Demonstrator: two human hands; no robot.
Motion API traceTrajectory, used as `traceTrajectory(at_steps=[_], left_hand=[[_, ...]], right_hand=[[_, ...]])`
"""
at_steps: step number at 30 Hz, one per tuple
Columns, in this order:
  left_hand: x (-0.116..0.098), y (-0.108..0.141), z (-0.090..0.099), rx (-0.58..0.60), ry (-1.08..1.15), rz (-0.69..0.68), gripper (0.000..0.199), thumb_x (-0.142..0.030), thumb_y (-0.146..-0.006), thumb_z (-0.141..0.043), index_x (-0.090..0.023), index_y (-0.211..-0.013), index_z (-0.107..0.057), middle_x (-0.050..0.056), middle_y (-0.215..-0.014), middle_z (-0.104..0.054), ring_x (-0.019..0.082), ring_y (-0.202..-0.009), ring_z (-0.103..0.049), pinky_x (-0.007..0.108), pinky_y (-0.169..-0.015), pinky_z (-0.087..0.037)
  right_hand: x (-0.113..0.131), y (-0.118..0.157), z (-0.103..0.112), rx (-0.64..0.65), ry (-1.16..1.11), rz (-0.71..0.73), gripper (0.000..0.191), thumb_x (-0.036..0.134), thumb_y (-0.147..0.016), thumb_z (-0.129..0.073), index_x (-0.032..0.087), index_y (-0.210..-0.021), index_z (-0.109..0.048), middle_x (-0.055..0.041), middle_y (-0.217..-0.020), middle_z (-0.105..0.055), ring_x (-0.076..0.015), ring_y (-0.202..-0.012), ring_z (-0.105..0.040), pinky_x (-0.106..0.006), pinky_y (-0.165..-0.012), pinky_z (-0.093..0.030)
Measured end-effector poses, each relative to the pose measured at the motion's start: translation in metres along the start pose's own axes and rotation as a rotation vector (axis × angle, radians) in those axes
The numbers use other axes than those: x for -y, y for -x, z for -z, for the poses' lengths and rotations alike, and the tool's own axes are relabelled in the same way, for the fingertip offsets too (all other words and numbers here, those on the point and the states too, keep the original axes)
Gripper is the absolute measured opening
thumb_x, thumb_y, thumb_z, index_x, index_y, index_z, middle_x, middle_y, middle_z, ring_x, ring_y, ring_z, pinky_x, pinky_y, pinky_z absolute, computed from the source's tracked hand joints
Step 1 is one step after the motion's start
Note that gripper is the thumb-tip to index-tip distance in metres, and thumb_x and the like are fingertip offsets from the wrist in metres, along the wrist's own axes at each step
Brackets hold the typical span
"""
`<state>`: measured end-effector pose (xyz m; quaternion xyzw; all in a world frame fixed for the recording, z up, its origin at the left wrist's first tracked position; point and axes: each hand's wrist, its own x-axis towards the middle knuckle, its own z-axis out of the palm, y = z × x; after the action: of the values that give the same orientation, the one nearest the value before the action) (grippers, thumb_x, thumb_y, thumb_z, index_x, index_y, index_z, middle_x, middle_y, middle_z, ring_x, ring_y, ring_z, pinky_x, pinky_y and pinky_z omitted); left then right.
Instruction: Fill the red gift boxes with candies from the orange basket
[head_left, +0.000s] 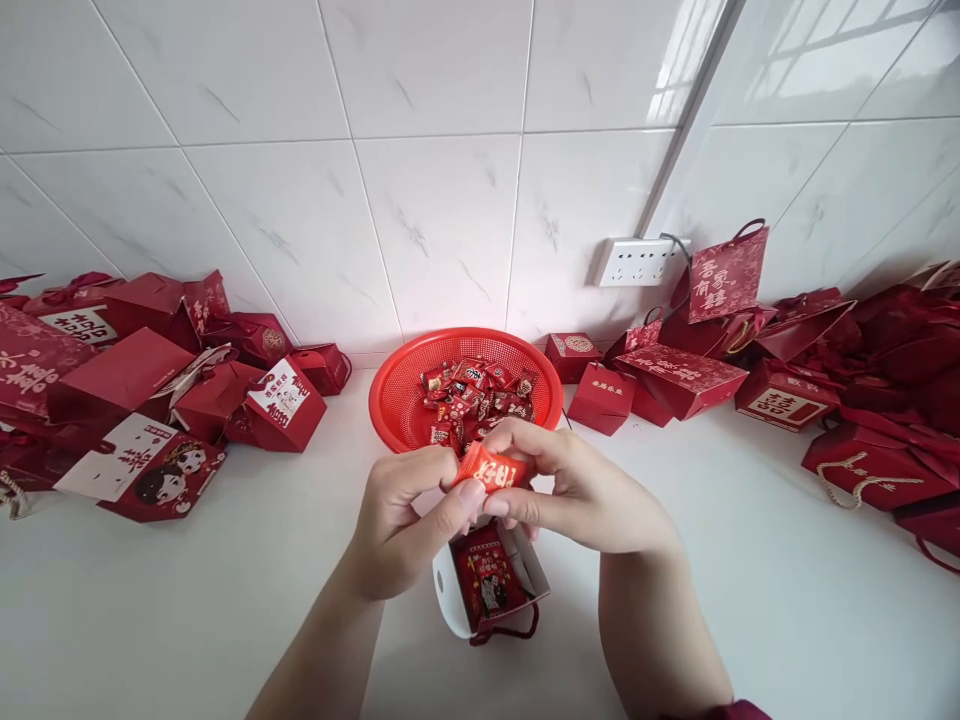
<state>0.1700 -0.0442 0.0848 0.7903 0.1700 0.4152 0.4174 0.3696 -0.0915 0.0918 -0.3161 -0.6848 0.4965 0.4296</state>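
Between the fingertips of both hands is a red wrapped candy (495, 470) with pale lettering. My left hand (412, 515) pinches its left end, and my right hand (577, 490) grips it from the right. Just below them an open gift box (534, 566) with a white inside and a dark red cord handle sits on the table. A red printed packet (489, 575) lies in it. Behind the hands stands a red plastic basket (381, 400), partly covered by my fingers at its front rim. It holds a heap of red wrapped candies (472, 395).
Red gift boxes (285, 405) are piled on the left of the white table (285, 600). More red boxes (682, 380) and gift bags (862, 460) crowd the right side. A white power strip (637, 262) is against the tiled wall (435, 220).
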Motion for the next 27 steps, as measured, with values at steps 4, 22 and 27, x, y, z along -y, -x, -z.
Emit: traceTrajectory(at_steps=[4, 22, 27], left_hand=[[0.004, -0.002, 0.0, -0.023, -0.009, 0.013, 0.035, -0.023, -0.096, -0.054, -0.016, -0.061, -0.054, -0.002, -0.056, -0.056, 0.008, -0.052, -0.051, 0.023, -0.052, -0.04], [0.019, -0.013, 0.0, -0.005, 0.172, 0.302, 0.031, -0.037, -0.099, -0.052, -0.018, -0.074, -0.055, -0.002, -0.067, -0.052, 0.012, -0.066, -0.05, 0.028, -0.066, -0.04], [0.021, -0.012, 0.002, 0.018, 0.104, 0.309, 0.029, -0.037, -0.098, -0.053, -0.018, -0.077, -0.056, -0.002, -0.069, -0.052, 0.012, -0.066, -0.049, 0.027, -0.064, -0.039]], right_hand=[[-0.002, -0.002, 0.004, 0.048, -0.024, 0.031, 0.018, 0.021, -0.096, -0.059, 0.02, -0.113, -0.056, 0.0007, -0.083, -0.064, -0.0102, -0.067, -0.063, -0.023, -0.058, -0.056], [-0.016, -0.018, 0.006, -0.262, 0.578, 0.36, 0.021, 0.017, -0.086, -0.068, 0.018, -0.106, -0.062, -0.0047, -0.098, -0.067, -0.0167, -0.091, -0.063, -0.031, -0.079, -0.054], [-0.019, -0.018, 0.009, -0.251, 0.594, 0.378, 0.018, 0.014, -0.086, -0.067, 0.019, -0.103, -0.062, -0.0042, -0.098, -0.067, -0.0165, -0.089, -0.063, -0.031, -0.078, -0.054]])
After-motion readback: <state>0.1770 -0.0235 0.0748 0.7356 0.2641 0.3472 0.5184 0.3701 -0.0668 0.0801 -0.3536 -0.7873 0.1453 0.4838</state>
